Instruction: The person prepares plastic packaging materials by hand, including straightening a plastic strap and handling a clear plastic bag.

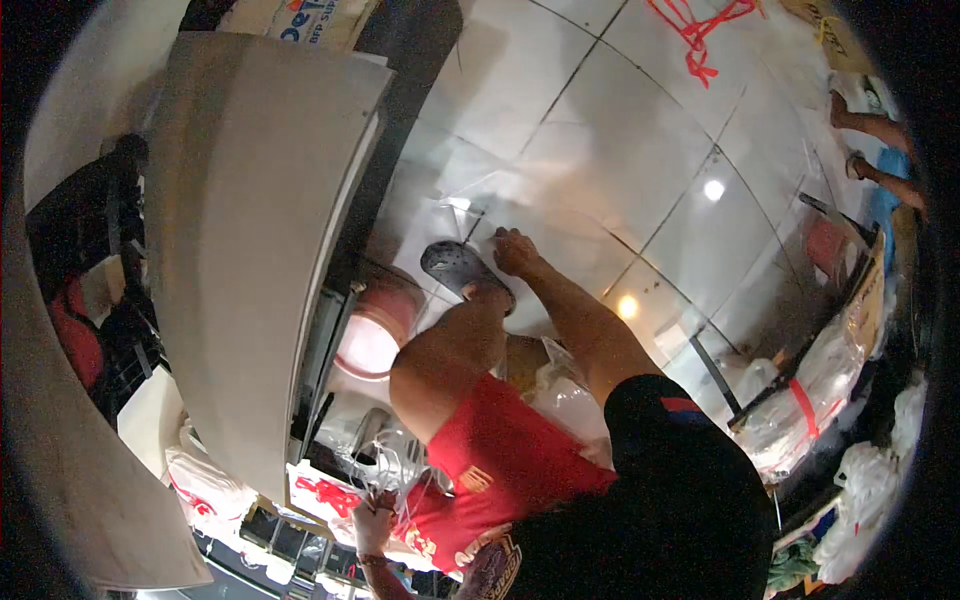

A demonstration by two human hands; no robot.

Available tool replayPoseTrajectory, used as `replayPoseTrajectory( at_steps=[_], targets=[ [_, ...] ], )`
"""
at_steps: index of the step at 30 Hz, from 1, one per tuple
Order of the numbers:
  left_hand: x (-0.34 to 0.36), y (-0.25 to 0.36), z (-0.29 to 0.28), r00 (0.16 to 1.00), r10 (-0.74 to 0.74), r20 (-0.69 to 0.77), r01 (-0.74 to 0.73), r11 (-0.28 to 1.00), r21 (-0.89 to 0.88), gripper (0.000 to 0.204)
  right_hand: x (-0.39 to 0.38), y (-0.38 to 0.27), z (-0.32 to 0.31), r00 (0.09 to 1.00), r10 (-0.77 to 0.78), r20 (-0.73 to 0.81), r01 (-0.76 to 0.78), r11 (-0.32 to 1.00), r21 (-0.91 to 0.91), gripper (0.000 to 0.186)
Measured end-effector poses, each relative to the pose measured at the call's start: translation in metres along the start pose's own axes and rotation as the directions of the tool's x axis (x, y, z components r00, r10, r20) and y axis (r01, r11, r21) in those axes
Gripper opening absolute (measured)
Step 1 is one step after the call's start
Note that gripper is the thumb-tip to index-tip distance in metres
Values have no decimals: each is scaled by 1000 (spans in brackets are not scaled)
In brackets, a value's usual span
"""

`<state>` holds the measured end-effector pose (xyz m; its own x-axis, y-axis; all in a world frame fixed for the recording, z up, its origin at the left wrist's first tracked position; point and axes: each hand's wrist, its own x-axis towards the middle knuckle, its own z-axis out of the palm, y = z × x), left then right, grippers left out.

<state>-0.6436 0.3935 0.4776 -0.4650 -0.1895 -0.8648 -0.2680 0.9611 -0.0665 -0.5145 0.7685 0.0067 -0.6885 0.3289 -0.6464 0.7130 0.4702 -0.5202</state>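
Note:
My right hand is low over the tiled floor, fingers curled, beside a black perforated clog on my foot; anything inside the fingers is too small to make out. My left hand is at the lower left by my red shorts, its fingers closed around white plastic strands. A red-and-white item lies just left of that hand. A pink bucket stands left of my bare leg, and a clear plastic bag sits behind the leg.
A long metal surface runs along the left, with a printed sack beyond it. Red straps lie on the floor at the top. At the right are another person's bare legs and plastic-wrapped bundles along a low edge.

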Motion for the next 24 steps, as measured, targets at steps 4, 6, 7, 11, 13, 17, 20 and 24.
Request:
replayPoseTrajectory(
  at_steps=[4, 6, 7, 11, 13, 17, 20, 24],
  targets=[
    [5, 24, 10, 1000, 3, 23, -2, 999, -32, 24, 47, -16, 22, 971, -231, -56, 227, 972, -64, 41],
    [12, 29, 18, 999, -26, 32, 30, 994, -109, 22, 58, -26, 28, 974, -114, -197, 67, 971, -229, 43],
    [9, 29, 17, 999, -8, 31, 10, 999, -40, 21, 59, -30, 30, 975, -114, -192, 57, 957, -283, 48],
    [6, 34, 13, 999, -15, 51, 14, 1000, 23, 15, 57, -25, 53, 934, -113, -340, 39, 976, -216, 58],
    [9, 38, 14, 997, -10, 78, 23, 986, -163, 14, 48, -21, 66, 879, -62, -472, 0, 992, -130, 56],
    [22, 30, 18, 994, 80, 71, -76, 995, -63, 13, 60, 6, 75, 846, -135, -515, 98, 990, -99, 41],
    [14, 43, 29, 992, 123, 14, -124, 992, 28, 16, 40, 4, 22, 973, -54, -224, 91, 983, 158, 30],
    [-3, 34, 33, 974, 224, 25, -213, 951, -223, 14, -11, 2, -15, 852, -8, -523, 142, 966, 217, 21]
  ],
)
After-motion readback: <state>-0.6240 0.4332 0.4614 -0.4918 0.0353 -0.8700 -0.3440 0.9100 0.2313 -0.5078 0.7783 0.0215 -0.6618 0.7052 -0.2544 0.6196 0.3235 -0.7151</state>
